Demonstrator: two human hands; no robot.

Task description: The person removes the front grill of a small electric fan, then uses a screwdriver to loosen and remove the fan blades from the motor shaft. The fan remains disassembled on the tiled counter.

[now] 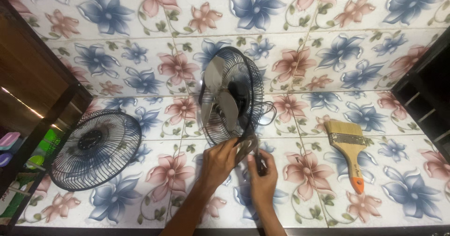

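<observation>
A fan head [232, 95] with metal blades and a black rear wire guard stands on edge on the flower-patterned tiled floor [304, 198]. My left hand [218, 163] grips the lower rim of its guard. Just to the right, my right hand [262, 177] is closed on a thin dark tool [257, 161] whose tip meets the bottom of the fan. The tool's tip is partly hidden by my fingers. A black cord [271, 112] curls out behind the fan.
A detached black front fan guard [95, 149] lies flat at the left. A wooden paintbrush with an orange handle tip [348, 149] lies to the right. Dark wooden furniture [33, 86] borders the left, a dark frame [424, 90] the right.
</observation>
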